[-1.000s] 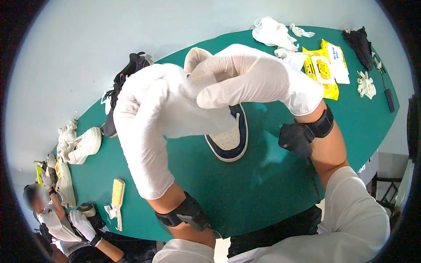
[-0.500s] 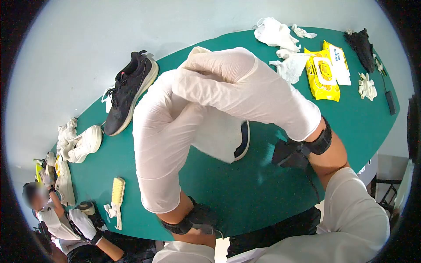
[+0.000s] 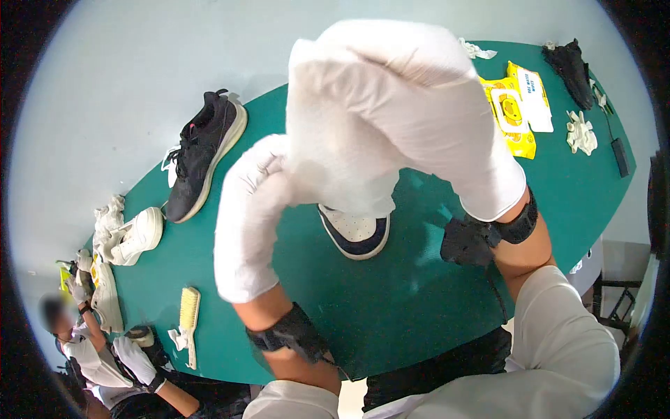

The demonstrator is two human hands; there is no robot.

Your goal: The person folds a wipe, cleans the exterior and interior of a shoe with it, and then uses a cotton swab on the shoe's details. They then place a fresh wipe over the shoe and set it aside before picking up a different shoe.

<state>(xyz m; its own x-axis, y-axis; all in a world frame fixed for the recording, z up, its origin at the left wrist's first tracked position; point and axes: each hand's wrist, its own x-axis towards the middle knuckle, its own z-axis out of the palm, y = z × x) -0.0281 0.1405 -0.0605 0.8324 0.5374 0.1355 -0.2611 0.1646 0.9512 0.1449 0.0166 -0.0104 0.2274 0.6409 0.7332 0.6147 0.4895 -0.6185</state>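
Observation:
A white wet wipe (image 3: 338, 157) is stretched between my hands, both in white gloves. My right hand (image 3: 412, 87) is raised high, its fingers closed on the upper part of the wipe. Lower down on the left, my left hand (image 3: 248, 202) pinches the wipe's left edge. Below the hanging cloth, the toe of a white sneaker with navy trim (image 3: 354, 234) shows on the green table. The wipe and my hands hide the remainder of that sneaker.
On the left are a black sneaker (image 3: 202, 157), a white shoe (image 3: 139, 234) and a brush (image 3: 188, 314). A yellow wipes pack (image 3: 513, 143), crumpled gloves (image 3: 581, 133) and a black cloth (image 3: 571, 73) lie on the right. Another person (image 3: 94, 356) sits at far left.
My hands have moved apart, the right one rising and the left one lowering outward. The bunched wipe has opened out between them. More of the sneaker's toe now shows.

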